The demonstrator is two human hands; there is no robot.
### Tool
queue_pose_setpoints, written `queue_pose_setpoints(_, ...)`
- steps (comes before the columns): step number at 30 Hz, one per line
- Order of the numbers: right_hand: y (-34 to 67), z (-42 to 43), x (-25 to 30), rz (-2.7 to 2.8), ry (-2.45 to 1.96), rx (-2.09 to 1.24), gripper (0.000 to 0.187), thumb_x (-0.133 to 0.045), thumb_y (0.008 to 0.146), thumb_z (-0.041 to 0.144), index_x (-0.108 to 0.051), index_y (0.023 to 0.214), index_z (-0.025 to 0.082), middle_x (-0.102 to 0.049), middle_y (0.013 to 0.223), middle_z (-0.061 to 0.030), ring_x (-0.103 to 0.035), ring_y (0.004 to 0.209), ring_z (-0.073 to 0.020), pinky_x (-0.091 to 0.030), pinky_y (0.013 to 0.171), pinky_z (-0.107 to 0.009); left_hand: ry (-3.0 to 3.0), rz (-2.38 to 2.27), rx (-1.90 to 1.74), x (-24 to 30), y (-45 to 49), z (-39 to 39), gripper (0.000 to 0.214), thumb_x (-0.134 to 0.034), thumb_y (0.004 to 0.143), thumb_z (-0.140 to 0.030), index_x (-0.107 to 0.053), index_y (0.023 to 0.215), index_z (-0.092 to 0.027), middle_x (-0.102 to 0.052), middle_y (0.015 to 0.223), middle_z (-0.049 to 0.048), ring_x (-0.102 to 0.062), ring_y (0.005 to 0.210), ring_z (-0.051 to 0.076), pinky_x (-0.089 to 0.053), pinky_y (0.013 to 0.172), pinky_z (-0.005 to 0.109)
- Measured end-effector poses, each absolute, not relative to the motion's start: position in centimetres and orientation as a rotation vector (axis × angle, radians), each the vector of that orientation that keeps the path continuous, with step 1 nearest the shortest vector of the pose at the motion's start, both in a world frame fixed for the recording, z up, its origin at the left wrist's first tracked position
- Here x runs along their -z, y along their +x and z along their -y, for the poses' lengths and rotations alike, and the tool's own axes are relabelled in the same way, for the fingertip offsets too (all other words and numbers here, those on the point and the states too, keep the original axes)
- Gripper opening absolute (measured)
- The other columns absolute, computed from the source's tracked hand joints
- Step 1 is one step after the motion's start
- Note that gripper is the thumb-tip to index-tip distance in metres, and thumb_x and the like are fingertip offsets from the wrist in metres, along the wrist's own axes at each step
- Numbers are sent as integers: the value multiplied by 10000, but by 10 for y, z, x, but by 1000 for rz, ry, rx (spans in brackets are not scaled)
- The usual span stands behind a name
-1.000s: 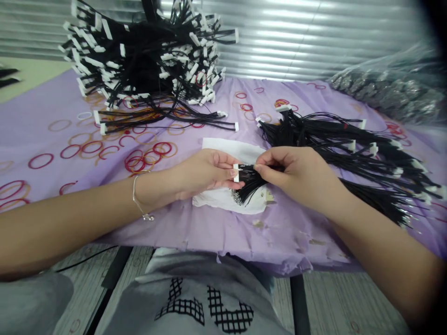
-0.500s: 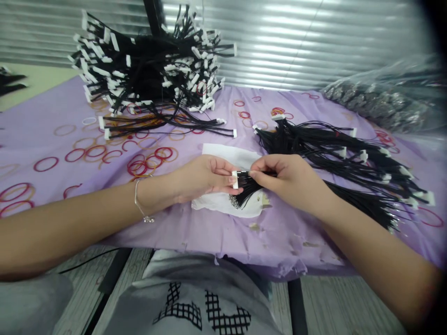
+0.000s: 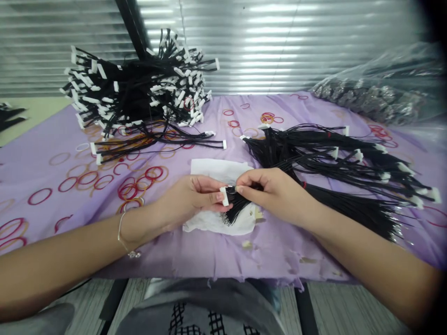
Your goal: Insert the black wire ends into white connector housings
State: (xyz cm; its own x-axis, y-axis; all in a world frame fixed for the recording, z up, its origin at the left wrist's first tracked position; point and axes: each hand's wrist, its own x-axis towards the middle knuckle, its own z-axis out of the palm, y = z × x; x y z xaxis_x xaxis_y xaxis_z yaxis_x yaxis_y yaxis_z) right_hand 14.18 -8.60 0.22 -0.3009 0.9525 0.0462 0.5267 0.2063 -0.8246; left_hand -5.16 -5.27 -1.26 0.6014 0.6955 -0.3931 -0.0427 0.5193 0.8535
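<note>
White oblong plastic connector (image 3: 225, 197) sat pinched in the left hand (image 3: 190, 200), its long axis crosswise to the thin black wiring (image 3: 232, 188) that the right hand (image 3: 275, 188) pinched just beyond its right side.

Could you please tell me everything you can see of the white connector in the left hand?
The white connector is a small, narrow block, apparently plastic, pinched in the fingers of the left hand over a white sheet. Its long side runs up the picture, slightly tilted. Black wires held by the right hand come close on its right; any insertion is too small to tell.
</note>
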Motion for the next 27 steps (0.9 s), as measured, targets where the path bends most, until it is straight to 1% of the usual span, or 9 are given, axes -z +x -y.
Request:
queue_pose_setpoints(4, 141, 86, -2, 1927, -1337, -946, 134, -529, 801, 169, -616, 717, 113, -529, 600, 32, -407, 526, -31, -304, 483, -149, 917, -803, -496, 13, -52, 50, 188, -733, 660, -139, -690, 838, -99, -692, 760, 46, -664, 667, 124, -537, 663, 187)
queue_pose_setpoints(8, 139, 86, 0, 1846, -1354, -882, 123, -533, 785, 150, -616, 702, 112, -564, 613, 25, -457, 546, -36, -339, 515, -140, 951, -826, -484, 14, -52, 49, 156, -729, 669, -149, -690, 814, -109, -686, 737, 33, -653, 646, 106, -531, 662, 184)
queue_pose_setpoints(13, 136, 87, 0, 1744, -1368, -998, 127, -574, 776, 210, -676, 768, 135, -633, 693, 14, -522, 595, -54, -375, 538, -141, 940, -838, -479, 11, -51, 50, 174, -725, 676, -164, -696, 846, -139, -690, 781, 16, -652, 680, 97, -525, 700, 191)
queue_pose_setpoints(19, 135, 88, -2, 1829, -1383, -979, 126, -550, 789, 171, -654, 743, 117, -587, 637, 23, -457, 554, -37, -330, 506, -136, 939, -840, -476, 9, -50, 52, 186, -730, 667, -148, -692, 847, -125, -691, 737, 23, -642, 630, 92, -506, 642, 177)
queue_pose_setpoints(23, 131, 89, -1, 1854, -1384, -937, 139, -520, 808, 164, -616, 723, 110, -545, 610, 27, -415, 538, -34, -307, 490, -140, 902, -804, -505, 13, -52, 52, 203, -735, 667, -175, -684, 858, -130, -691, 774, 24, -644, 645, 99, -512, 652, 196)
queue_pose_setpoints(27, 126, 90, 1, 1791, -1408, -967, 164, -495, 833, 196, -610, 752, 113, -568, 652, 9, -457, 583, -59, -348, 532, -162, 876, -755, -554, 17, -52, 50, 164, -735, 672, -192, -679, 810, -124, -678, 750, 16, -632, 632, 86, -514, 662, 198)
